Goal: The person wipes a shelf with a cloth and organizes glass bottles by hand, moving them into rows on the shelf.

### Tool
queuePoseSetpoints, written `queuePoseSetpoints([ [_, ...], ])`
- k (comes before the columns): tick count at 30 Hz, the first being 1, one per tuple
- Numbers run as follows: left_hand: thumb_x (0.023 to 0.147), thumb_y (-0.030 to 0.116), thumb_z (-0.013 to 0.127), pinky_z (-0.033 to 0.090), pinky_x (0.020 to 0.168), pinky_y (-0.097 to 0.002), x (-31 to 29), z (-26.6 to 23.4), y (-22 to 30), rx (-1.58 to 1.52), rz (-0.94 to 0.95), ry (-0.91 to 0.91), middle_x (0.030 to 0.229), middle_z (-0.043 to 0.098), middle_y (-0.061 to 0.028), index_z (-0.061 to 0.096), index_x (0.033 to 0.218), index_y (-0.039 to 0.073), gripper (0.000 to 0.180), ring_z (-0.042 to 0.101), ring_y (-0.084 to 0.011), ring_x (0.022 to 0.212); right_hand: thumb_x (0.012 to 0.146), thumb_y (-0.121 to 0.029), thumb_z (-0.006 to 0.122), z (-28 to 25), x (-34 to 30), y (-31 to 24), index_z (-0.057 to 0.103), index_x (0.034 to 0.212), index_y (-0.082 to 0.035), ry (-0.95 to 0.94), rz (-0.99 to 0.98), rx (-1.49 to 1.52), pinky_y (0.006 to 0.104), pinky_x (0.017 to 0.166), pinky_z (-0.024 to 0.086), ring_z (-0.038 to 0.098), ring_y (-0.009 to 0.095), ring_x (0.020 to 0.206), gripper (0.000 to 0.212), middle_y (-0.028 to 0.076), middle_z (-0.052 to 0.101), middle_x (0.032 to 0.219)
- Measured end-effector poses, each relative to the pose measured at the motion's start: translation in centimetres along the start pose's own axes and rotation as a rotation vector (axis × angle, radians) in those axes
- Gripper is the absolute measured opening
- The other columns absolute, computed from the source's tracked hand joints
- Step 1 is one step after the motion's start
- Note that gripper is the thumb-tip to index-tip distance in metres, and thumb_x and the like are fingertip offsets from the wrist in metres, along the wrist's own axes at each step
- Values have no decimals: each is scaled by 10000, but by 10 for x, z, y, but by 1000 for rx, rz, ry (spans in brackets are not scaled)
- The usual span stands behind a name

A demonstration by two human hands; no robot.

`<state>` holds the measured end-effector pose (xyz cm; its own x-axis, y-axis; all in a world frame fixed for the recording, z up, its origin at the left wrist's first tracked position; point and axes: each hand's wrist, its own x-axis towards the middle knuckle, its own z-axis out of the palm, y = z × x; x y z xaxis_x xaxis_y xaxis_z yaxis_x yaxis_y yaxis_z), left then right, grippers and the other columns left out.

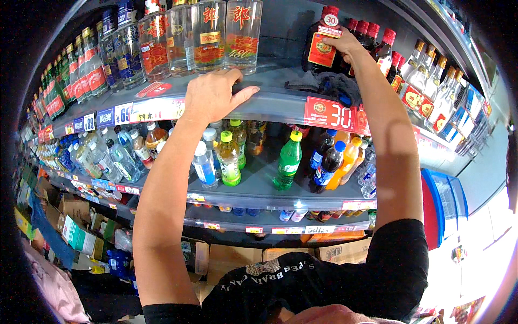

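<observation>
My left hand (216,97) rests on the front edge of the upper shelf (275,89), thumb stretched out, holding nothing. Just behind it stand several clear glass liquor bottles (210,40) with red lettering. My right hand (345,47) grips a dark flat bottle (322,51) with a red cap and a red and gold label, upright on the same shelf. More red-capped dark bottles (384,48) stand to its right, partly covered by my hand. Below my right wrist a crumpled dark cloth (329,83) lies on the shelf.
Price tags, one a large red tag (330,114), line the shelf edge. Lower down stand a green soda bottle (288,162), cola, orange drink and water bottles. Clear liquor bottles (431,92) fill the right end. Cardboard boxes (232,259) sit beneath; blue-rimmed plastic bins (445,202) stand at right.
</observation>
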<state>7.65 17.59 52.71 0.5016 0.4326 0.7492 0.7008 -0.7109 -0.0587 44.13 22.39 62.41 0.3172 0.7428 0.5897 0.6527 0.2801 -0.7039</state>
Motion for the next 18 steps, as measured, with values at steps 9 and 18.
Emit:
queuePoseSetpoints([
  [9, 784, 595, 463, 496, 634, -395, -2, 0, -7, 32, 10, 1, 783, 645, -110, 622, 908, 113, 523, 627, -278, 742, 704, -255, 667, -16, -54, -75, 484, 1191, -24, 103, -390, -783, 331, 857, 430, 571, 275, 979, 569, 197, 574, 1077],
  [18, 787, 587, 467, 493, 625, -401, -1, -3, -6, 12, 7, -27, 757, 641, -111, 613, 873, 101, 515, 626, -277, 726, 830, -266, 576, -13, -121, -73, 511, 1171, -64, -857, -345, -811, 327, 852, 423, 527, 243, 1010, 400, 134, 547, 1122],
])
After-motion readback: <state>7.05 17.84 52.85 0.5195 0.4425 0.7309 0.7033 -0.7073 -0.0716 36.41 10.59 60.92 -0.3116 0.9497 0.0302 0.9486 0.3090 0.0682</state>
